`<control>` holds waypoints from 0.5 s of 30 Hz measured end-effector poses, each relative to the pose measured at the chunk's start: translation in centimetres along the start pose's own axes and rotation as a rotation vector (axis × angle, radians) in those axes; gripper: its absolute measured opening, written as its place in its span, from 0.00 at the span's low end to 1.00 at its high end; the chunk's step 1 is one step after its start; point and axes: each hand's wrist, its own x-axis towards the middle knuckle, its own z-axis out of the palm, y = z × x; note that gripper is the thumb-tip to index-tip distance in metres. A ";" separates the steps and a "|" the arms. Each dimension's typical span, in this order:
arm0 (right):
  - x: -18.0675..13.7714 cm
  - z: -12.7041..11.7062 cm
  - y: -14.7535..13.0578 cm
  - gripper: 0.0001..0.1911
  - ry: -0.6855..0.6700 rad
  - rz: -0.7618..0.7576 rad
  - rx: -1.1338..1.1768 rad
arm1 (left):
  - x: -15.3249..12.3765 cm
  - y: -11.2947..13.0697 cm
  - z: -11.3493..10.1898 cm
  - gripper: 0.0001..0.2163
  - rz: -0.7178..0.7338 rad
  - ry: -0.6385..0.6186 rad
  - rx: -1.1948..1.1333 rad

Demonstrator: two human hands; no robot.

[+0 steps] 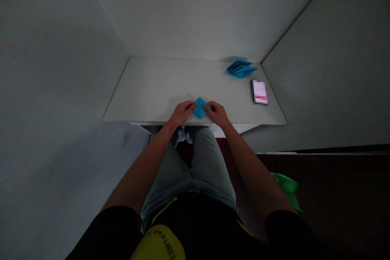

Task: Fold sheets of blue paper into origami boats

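Observation:
A small diamond of folded blue paper [200, 108] is held between my two hands, just above the front part of the white tabletop [158, 85]. My left hand [183, 112] pinches its left corner, the thumb lying on the face of the paper. On the opposite corner my right hand [217, 113] grips in the same way, thumb on top and fingers behind. Whatever the fingers touch on the underside is hidden. Farther back at the right lies a folded blue paper boat [241, 69], its layers spread apart.
A phone [260, 92], its screen lit and blurred out, lies near the table's right edge. Walls border the table at the back, left and right. Below right, a green plastic object [286, 185] stands on the dark floor. My legs are under the front edge.

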 end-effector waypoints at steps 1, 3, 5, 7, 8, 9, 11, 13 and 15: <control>0.0 0.0 -0.2 0.30 0.001 0.000 -0.008 | 0.0 0.1 0.0 0.14 -0.001 0.011 0.026; 0.0 -0.1 -0.4 0.32 0.017 -0.004 0.005 | 0.1 0.3 -0.1 0.15 0.003 0.023 0.033; 0.0 -0.1 -0.5 0.33 0.038 -0.011 0.031 | 0.1 0.4 0.0 0.16 0.012 0.031 0.005; 0.1 -0.1 -0.4 0.33 0.065 -0.021 0.053 | 0.2 0.3 0.1 0.16 0.016 0.045 -0.016; 0.1 -0.1 -0.4 0.33 0.077 -0.025 0.061 | 0.2 0.3 0.1 0.16 0.015 0.055 -0.024; 0.1 0.0 -0.3 0.33 0.086 -0.027 0.066 | 0.2 0.3 0.2 0.16 0.015 0.066 -0.032; 0.1 -0.1 -0.1 0.33 0.104 -0.026 0.069 | 0.3 0.2 0.2 0.15 0.014 0.093 -0.050; 0.2 -0.1 0.1 0.33 0.129 -0.021 0.076 | 0.3 0.0 0.1 0.14 0.018 0.138 -0.072; 0.3 -0.3 0.3 0.33 0.174 -0.014 0.091 | 0.4 -0.2 0.0 0.14 0.018 0.213 -0.091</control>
